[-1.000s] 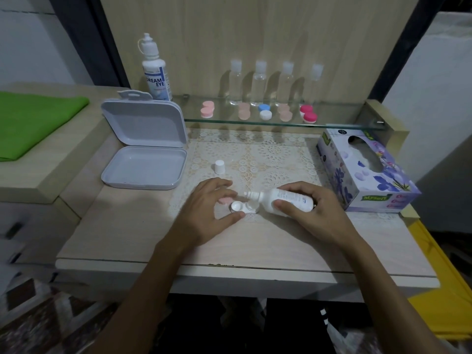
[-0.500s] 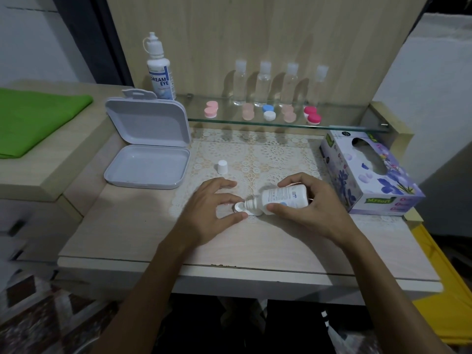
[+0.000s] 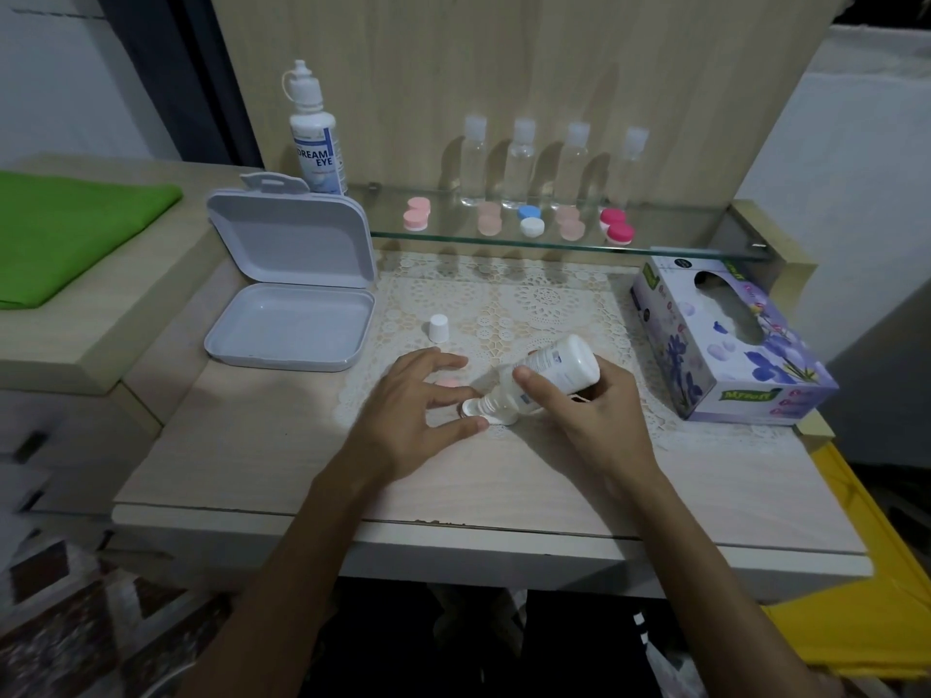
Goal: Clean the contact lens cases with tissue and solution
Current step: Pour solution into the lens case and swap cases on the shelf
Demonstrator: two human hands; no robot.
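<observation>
**Solution goes into the open case**

We take the counter (image 3: 211,445) as our base and the tissue box (image 3: 725,345) at its right side as our landmark. Well to the left of the tissue box, at the counter's left edge, lies an open white storage box (image 3: 292,304), lid raised. Behind the tissue box and to its left runs a glass shelf (image 3: 680,244) carrying four clear bottles and several capped lens cases; a large solution bottle (image 3: 315,138) stands at the shelf's far left end.

Closer in, to the left of the tissue box on the lace mat (image 3: 529,304), our right hand (image 3: 594,420) wraps its fingers and thumb around the small solution bottle (image 3: 559,367), tipped nozzle-down. The nozzle sits just over the open contact lens case (image 3: 478,413). Our left hand (image 3: 408,420) steadies that case, pinching it between thumb and a fingertip, the other fingers spread loosely. A pink lens-case lid (image 3: 447,382) lies just behind the left fingers, and the bottle's white cap (image 3: 438,327) stands further back.

To do this step well, we judge that we should keep the nozzle centred over one well without touching its rim, squeeze gently so the liquid does not spill onto the lace, and hold the case flat. Whether liquid is flowing we cannot tell. The tissue box is within easy reach for wiping afterwards.
</observation>
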